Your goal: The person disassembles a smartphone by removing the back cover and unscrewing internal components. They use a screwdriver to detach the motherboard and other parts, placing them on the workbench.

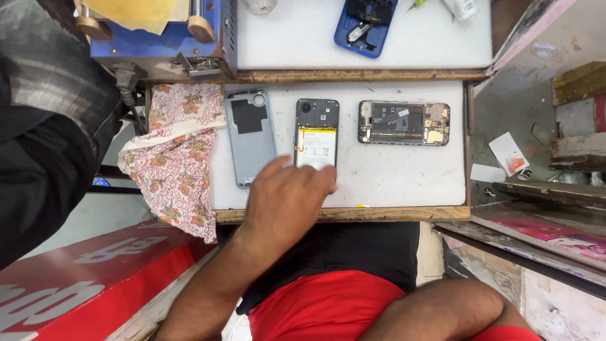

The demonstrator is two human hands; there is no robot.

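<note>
My left hand (285,201) reaches in from the lower left and lies palm down on the white work board (391,177). It covers the lower end of an opened phone (317,129) that shows its pale battery. The thumb points right across the phone's bottom edge, and the blurred fingers reach up between this phone and a grey back cover (250,136) lying to its left. The fingers are spread and I see nothing gripped. To the right lies a second opened phone (404,123), turned sideways with its circuit parts showing. My right hand is out of view.
A floral cloth (173,164) hangs off the board's left side. On the upper shelf lie a blue phone frame (365,28) and a blue machine (161,44). A person in dark clothes (44,126) stands at the left. Wooden clutter and cards (508,155) fill the right.
</note>
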